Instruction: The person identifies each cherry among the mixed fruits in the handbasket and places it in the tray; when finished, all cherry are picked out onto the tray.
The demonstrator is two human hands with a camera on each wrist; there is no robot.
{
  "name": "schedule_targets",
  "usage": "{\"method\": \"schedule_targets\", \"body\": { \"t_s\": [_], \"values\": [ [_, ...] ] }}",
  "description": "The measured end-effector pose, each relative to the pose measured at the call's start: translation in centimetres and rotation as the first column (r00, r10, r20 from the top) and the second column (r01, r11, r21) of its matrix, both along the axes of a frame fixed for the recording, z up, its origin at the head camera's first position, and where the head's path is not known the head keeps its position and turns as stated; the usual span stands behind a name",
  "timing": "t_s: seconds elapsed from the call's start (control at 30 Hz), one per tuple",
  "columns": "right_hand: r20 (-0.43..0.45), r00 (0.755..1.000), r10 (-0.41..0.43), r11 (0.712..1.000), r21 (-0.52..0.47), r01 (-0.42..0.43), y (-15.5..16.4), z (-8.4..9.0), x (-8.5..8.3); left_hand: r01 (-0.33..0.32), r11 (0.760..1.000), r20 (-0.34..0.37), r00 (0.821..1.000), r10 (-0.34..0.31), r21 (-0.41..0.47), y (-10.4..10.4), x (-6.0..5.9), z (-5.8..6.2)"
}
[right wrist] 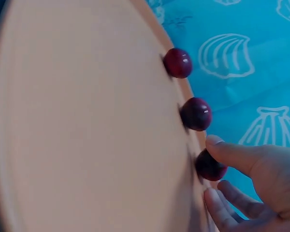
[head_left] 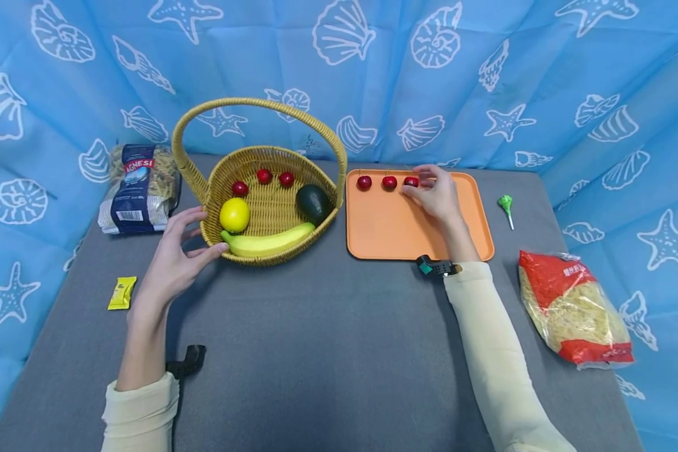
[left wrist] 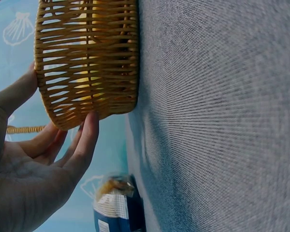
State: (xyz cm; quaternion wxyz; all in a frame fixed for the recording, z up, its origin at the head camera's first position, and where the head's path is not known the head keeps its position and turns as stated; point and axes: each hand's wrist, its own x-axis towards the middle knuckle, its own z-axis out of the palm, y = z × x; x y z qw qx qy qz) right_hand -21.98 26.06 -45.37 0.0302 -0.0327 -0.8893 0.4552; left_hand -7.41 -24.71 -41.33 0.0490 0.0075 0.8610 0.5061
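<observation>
My left hand (head_left: 172, 263) holds the left side of a wicker basket (head_left: 272, 256), thumb at the front rim and fingers against the woven wall (left wrist: 87, 63). In the basket lie a banana (head_left: 268, 242), a yellow lemon-like fruit (head_left: 234, 215), a dark avocado (head_left: 313, 204) and three red cherries (head_left: 264, 176). Over the back edge of an orange tray (head_left: 395, 232), my right hand (head_left: 437, 194) pinches the rightmost cherry (right wrist: 210, 166) between thumb and fingers. Two other cherries, one at the left (head_left: 364, 182) and one in the middle (head_left: 389, 183), sit in a row beside it.
A pasta bag (head_left: 138, 188) stands left of the basket, with a yellow wrapped packet (head_left: 122, 293) in front. Right of the tray lie a green lollipop (head_left: 506, 207) and a red-and-clear food bag (head_left: 576, 307). A blue shell-print curtain (head_left: 373, 75) closes off the back.
</observation>
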Motion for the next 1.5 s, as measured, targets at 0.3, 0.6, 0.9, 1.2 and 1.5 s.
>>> {"method": "schedule_targets", "body": {
  "t_s": [0.3, 0.6, 0.9, 1.2, 1.5],
  "values": [
    [-0.064, 0.998, 0.025, 0.994, -0.108, -0.032, -0.8, 2.9, 2.2, 0.009, 1.0, 0.009, 1.0, -0.009, 0.03, -0.1, 0.1, -0.1],
    [-0.25, 0.954, 0.167, 0.925, -0.294, -0.239, -4.6, 8.4, 6.2, 0.004, 1.0, 0.017, 1.0, -0.004, 0.01, -0.2, 0.2, -0.1],
    [-0.405, 0.853, 0.33, 0.828, -0.309, -0.467, -9.4, 10.7, 9.5, 0.008, 1.0, 0.012, 1.0, -0.008, -0.001, -0.1, 0.2, 0.0],
    [-0.396, 0.773, 0.497, 0.699, -0.346, -0.626, -15.7, 10.1, 9.2, 0.006, 1.0, 0.006, 1.0, -0.005, -0.022, 0.0, 0.0, 0.2],
    [-0.231, 0.763, 0.604, 0.692, -0.324, -0.646, -21.7, 9.1, 5.1, 0.013, 1.0, -0.032, 0.999, -0.014, -0.022, -0.1, -0.1, -0.2]
  ]
}}
